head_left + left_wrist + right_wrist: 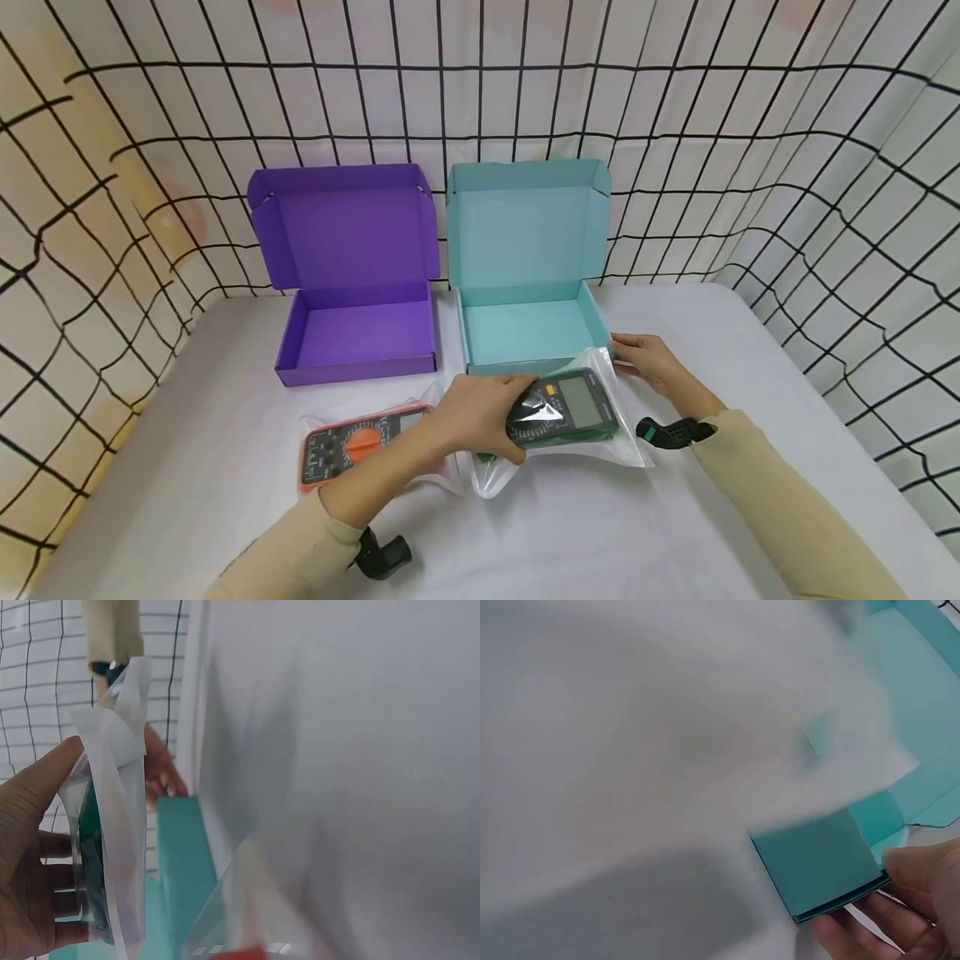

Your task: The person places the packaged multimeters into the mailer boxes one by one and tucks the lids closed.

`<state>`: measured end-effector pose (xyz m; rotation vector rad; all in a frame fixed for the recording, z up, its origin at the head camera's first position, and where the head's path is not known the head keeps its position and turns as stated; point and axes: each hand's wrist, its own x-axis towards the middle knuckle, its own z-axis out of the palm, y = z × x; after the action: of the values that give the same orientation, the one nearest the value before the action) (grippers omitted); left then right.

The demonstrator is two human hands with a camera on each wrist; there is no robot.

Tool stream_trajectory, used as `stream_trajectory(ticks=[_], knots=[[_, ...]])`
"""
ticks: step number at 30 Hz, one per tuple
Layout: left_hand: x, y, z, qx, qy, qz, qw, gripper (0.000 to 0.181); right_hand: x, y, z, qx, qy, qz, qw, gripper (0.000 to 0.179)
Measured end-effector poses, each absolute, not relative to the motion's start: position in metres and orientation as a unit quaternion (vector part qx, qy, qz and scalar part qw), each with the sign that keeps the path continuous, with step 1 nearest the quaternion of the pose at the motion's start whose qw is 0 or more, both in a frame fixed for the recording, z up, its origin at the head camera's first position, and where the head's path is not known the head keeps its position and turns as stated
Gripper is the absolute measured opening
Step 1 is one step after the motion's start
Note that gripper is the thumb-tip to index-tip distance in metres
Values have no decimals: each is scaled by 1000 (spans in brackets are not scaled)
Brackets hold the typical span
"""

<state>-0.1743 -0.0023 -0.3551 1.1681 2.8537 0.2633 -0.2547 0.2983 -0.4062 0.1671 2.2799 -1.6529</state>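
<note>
My left hand (480, 412) grips a green-edged multimeter (566, 407) inside a clear plastic bag (622, 446), held up in front of the teal box. In the left wrist view the bagged multimeter (91, 855) is seen edge-on, between thumb and fingers. The teal box (528, 325) stands with its lid raised and its tray bare inside. At its front right corner my right hand (648, 362) pinches the wall; the right wrist view shows the thumb and fingers on either side of the teal corner (817, 862). An orange-edged multimeter (363, 443) in a plastic bag lies under my left forearm.
A purple box (360, 333) stands with its lid up, left of the teal one. The white table (225, 400) is bordered at the back and sides by black wire grid (480, 100) over pale cloth. Each wrist carries a black camera strap (675, 432).
</note>
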Motion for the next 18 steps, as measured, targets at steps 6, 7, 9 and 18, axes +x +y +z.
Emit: stream_trajectory(ticks=[6, 7, 9, 18], knots=[[-197, -10, -333, 368, 926, 83, 20, 94, -253, 298, -406, 62, 801, -574, 157, 54], [-200, -11, -330, 366, 927, 82, 20, 95, -253, 298, -406, 62, 802, -573, 157, 54], [-206, -12, -326, 363, 928, 78, 19, 95, -252, 297, -405, 63, 803, -571, 156, 54], [-228, -10, -327, 351, 933, 72, 35, 95, -253, 295, -405, 83, 799, -575, 153, 53]])
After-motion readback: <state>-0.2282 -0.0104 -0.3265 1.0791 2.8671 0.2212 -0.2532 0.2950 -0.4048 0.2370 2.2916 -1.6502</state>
